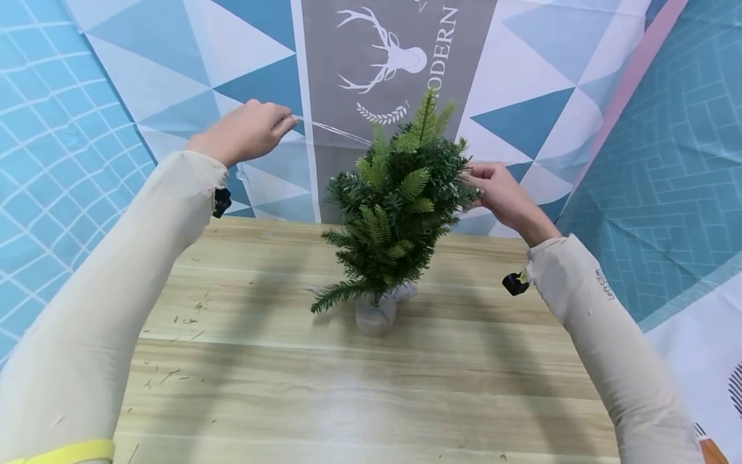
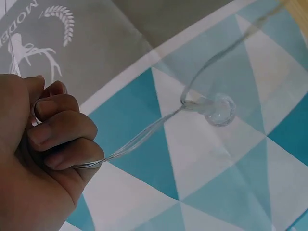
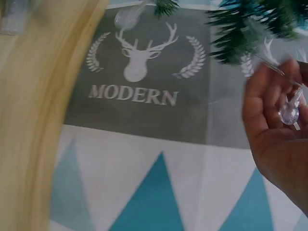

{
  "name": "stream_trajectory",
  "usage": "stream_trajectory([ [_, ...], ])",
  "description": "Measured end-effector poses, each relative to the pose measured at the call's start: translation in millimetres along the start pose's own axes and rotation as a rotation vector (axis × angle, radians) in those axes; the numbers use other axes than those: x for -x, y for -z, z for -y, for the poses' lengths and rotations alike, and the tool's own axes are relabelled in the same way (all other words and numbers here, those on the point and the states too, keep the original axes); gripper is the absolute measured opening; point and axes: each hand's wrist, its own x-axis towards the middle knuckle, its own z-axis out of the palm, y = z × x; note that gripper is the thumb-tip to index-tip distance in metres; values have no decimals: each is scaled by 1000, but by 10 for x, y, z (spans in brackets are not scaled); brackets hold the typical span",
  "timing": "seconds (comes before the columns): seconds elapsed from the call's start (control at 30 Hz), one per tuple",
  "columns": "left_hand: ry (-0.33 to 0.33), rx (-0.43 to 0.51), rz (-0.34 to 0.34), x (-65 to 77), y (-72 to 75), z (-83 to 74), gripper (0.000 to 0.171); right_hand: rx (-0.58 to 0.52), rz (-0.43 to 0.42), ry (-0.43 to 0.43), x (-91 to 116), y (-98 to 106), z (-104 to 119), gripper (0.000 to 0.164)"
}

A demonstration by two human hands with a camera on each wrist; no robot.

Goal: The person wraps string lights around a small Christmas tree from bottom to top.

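A small artificial Christmas tree (image 1: 400, 212) stands upright on the table, its pale round base (image 1: 375, 319) partly under the branches. To the left and above it, my left hand (image 1: 249, 132) grips a thin clear wire of string lights (image 1: 336, 130), stretched toward the treetop. In the left wrist view the wire runs out of the curled fingers (image 2: 67, 125), and a clear bulb (image 2: 221, 111) hangs on it. Beside the tree's right side, my right hand (image 1: 501, 196) pinches the wire, partly hidden by branches. Another clear bulb (image 3: 289, 114) lies within its curled fingers in the right wrist view.
The wooden table (image 1: 261, 386) has scattered bits of dark green needles (image 1: 185, 320) on its left part. Behind it hangs a cloth (image 1: 533, 122) with blue triangles and a deer print. Another clear bulb (image 3: 127, 17) hangs near a branch in the right wrist view.
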Motion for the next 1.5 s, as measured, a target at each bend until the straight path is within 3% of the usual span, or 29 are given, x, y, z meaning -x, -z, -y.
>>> stream_trajectory([
  [0.23,-16,-14,49,60,-191,-37,40,-15,-106,2,94,54,-283,22],
  [0.5,-6,1,89,157,-421,-38,38,-169,0,-117,150,10,-459,18],
  [0.6,2,10,90,187,-495,4,40,-111,14,-148,174,-19,-525,24],
  [0.7,16,13,102,226,-541,57,40,-24,15,-161,203,-58,-560,15],
  [0.8,20,13,118,276,-561,115,41,36,-1,-187,240,-103,-531,28],
  [0.93,40,18,138,355,-552,201,41,-81,-58,-191,286,-147,-418,22],
  [1.0,57,21,141,397,-542,243,42,-177,-87,-161,302,-158,-360,14],
  [1.17,77,39,125,514,-523,336,46,-352,-129,-71,338,-169,-263,18],
  [1.33,117,92,105,679,-497,364,50,-492,-90,-39,359,-199,-219,25],
  [1.5,160,145,154,866,-455,319,53,-458,-8,-38,391,-243,-209,31],
])
